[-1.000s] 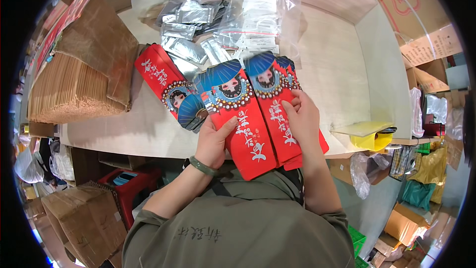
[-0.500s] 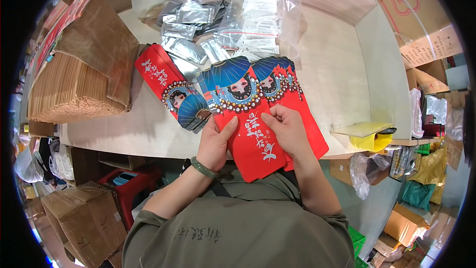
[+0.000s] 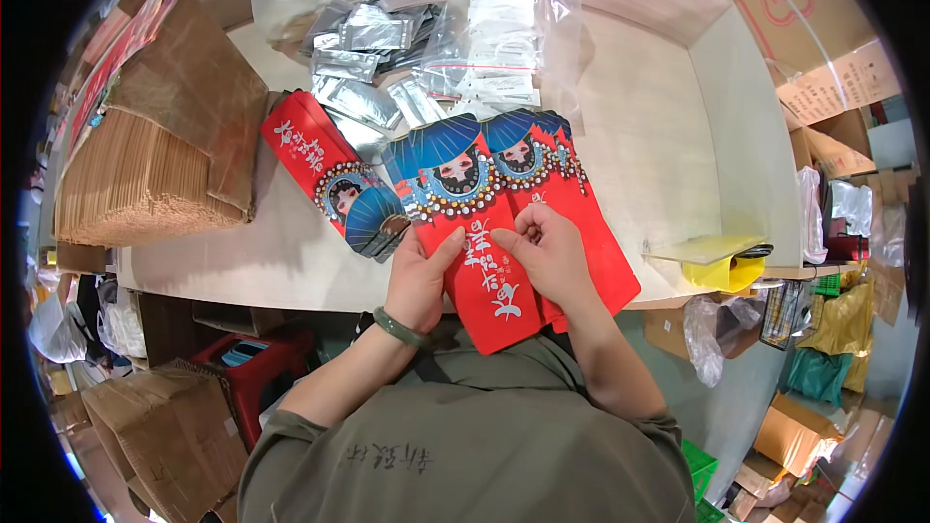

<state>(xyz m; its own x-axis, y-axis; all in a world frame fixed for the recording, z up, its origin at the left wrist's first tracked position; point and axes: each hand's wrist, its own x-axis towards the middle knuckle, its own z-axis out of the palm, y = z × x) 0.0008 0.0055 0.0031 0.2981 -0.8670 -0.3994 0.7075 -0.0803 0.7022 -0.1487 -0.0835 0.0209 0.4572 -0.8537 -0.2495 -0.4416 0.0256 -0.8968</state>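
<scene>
My left hand (image 3: 417,283) grips the left side of a fan of red paper sleeves (image 3: 484,305), its thumb on the front. Each sleeve has a blue headdress and an opera figure at the far end and white lettering nearer me. My right hand (image 3: 548,254) is closed on the same fan, thumb pressing the front sleeve near the lettering. More overlapping sleeves (image 3: 603,252) spread out to its right. A separate pile of matching sleeves (image 3: 308,143) lies slanted on the table to the left, with its figure end toward my left hand.
Silver sachets (image 3: 376,34) lie heaped at the back beside a clear bag of white packets (image 3: 504,29). At the left stands a cardboard box (image 3: 194,87) packed with thin tan pieces. A yellow holder (image 3: 722,271) sits at the table's right front edge.
My right thumb has slid left across the front sleeve, and the right hand has shifted slightly left. The front sleeves sit a little further left; my left hand stays nearly still.
</scene>
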